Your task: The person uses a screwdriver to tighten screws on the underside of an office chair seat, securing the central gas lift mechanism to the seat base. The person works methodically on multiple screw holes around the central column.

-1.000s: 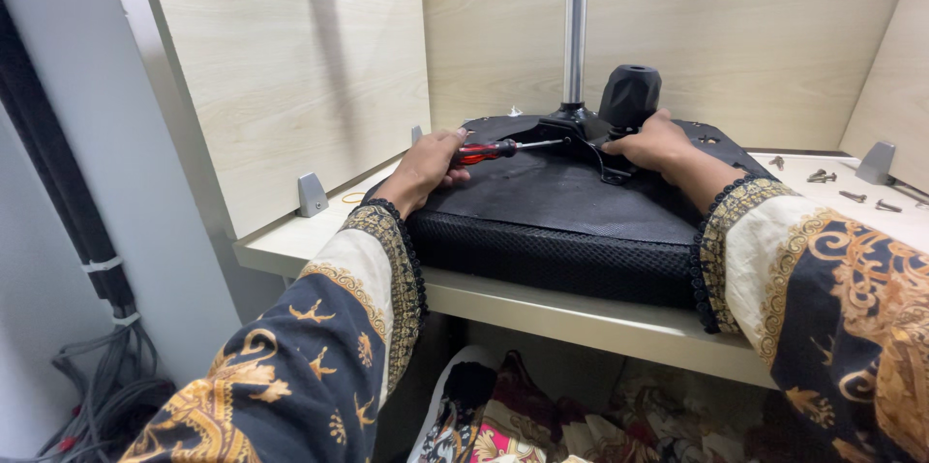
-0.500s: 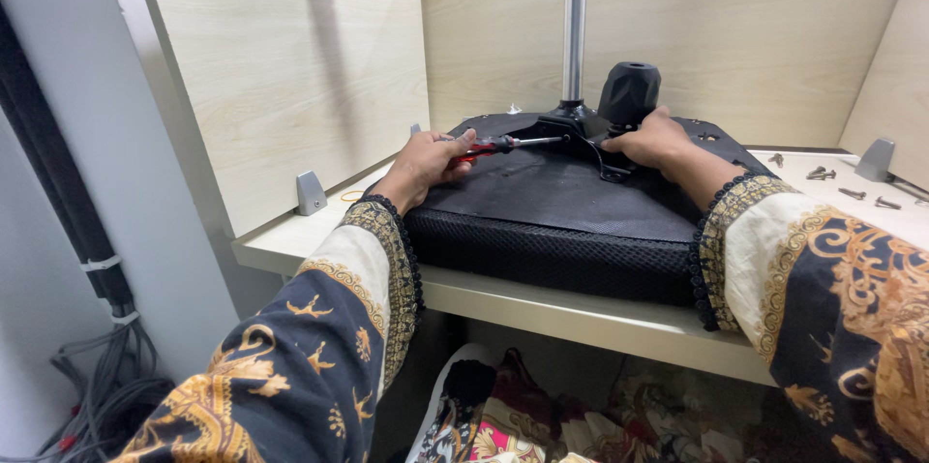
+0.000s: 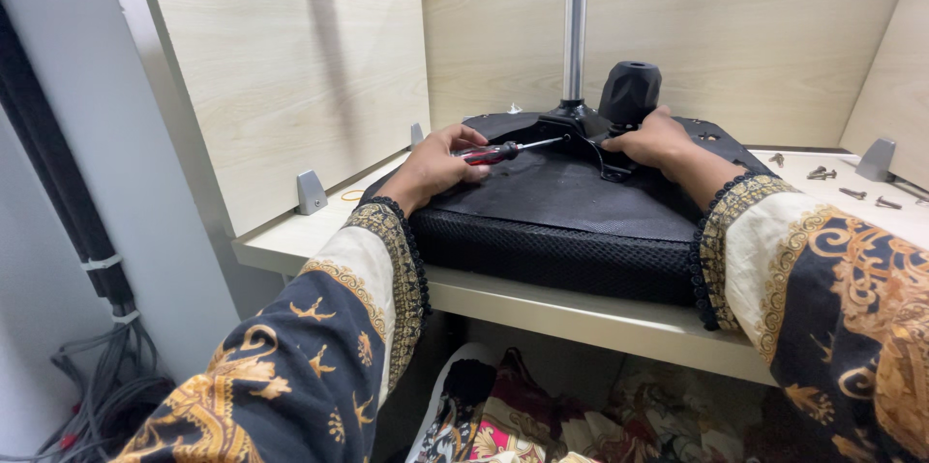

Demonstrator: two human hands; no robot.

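Observation:
An upturned black chair seat (image 3: 571, 221) lies on a pale wooden desk (image 3: 542, 313). A metal gas-lift column (image 3: 574, 47) rises from its black mounting plate (image 3: 581, 124). My left hand (image 3: 435, 165) grips a red-and-black screwdriver (image 3: 498, 150), its shaft pointing right toward the plate. My right hand (image 3: 658, 139) rests on the plate beside a black lever knob (image 3: 629, 90), pressing on the mechanism. Both arms wear black, white and gold patterned sleeves.
Loose screws (image 3: 823, 173) lie on the desk at the right, near a grey bracket (image 3: 876, 158). Another grey bracket (image 3: 311, 192) sits at the left panel. Wooden partition walls enclose the desk. Cables (image 3: 106, 386) hang at the lower left; patterned cloth lies beneath.
My left hand has shifted the screwdriver slightly, keeping its tip at the mounting plate. My right hand stays on the mechanism.

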